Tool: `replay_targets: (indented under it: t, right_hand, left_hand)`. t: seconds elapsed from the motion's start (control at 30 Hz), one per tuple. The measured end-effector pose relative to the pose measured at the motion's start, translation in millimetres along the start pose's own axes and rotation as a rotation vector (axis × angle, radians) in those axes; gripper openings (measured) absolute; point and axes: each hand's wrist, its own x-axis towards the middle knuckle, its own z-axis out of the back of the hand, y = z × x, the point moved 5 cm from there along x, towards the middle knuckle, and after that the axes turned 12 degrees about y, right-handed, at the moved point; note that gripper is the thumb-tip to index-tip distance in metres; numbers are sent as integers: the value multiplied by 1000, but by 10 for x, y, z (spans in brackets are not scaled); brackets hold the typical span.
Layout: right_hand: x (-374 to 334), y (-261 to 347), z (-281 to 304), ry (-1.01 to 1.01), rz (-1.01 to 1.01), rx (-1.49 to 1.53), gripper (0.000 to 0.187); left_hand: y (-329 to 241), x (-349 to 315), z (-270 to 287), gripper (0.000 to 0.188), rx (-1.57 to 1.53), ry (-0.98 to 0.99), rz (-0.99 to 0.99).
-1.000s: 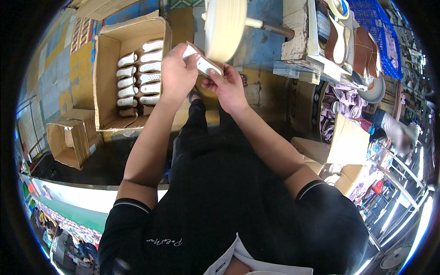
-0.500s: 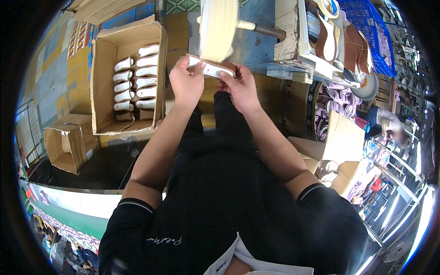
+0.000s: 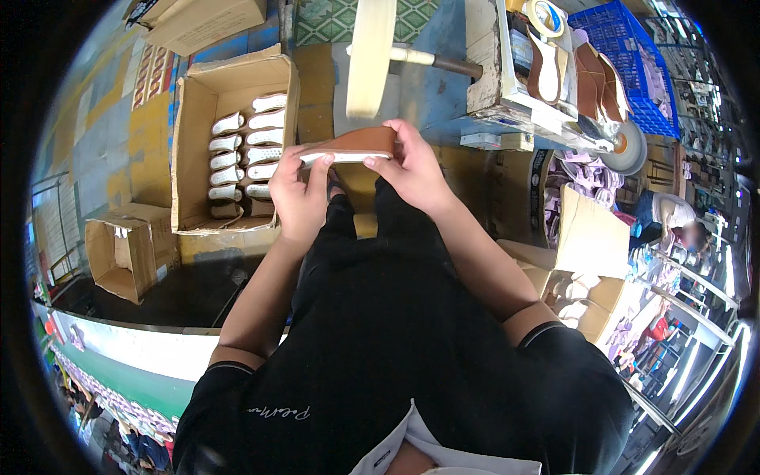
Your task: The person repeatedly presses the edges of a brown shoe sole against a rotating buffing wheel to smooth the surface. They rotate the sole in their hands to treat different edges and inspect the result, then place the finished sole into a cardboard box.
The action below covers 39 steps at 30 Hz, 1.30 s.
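Brown and white, a shoe sole (image 3: 360,142) is now drawn back just below the pale wheel (image 3: 370,63), tilted to show its brown side, so polishing seems paused. The left hand (image 3: 299,194) pinches its thin end, the right hand (image 3: 419,174) its thick end. Leftward, a cardboard box (image 3: 184,158) holds white-faced soles (image 3: 266,119); rightward, a cluttered table (image 3: 484,83) stands beside the wheel. Nothing visible blocks the gap.

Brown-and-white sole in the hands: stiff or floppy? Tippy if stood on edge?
Probably fairly stiff: the sole shows no obvious sag between the left hand and right hand. Might tip on edge, since it looks thicker toward the right hand.
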Motion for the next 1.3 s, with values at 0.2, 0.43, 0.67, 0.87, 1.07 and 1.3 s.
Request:
replay_targets:
  t: [0.2, 0.43, 0.67, 0.87, 1.07, 1.3]
  right_hand:
    - [-473, 543, 10, -3, 115, -119, 53]
    - [-831, 986, -1, -105, 194, -393, 54]
    - [-1125, 1480, -13, -173, 428, -652, 56]
    - [-1268, 1714, -51, -211, 562, -485, 55]
    - [-1406, 1827, -90, -233, 597, -373, 57]
    - [-1544, 1845, -128, -237, 607, -364, 58]
  left_hand:
    - [-286, -386, -3, 23, -209, 125, -57]
    - [-485, -524, -97, 27, -343, 125, -128]
    - [-902, -517, -96, 28, -503, 199, -260]
    - [-1295, -478, -10, 28, -410, 254, -406]
    - [-1597, -542, 9, 27, -352, 269, -484]
    - [-1798, -696, -52, 30, -353, 241, -508]
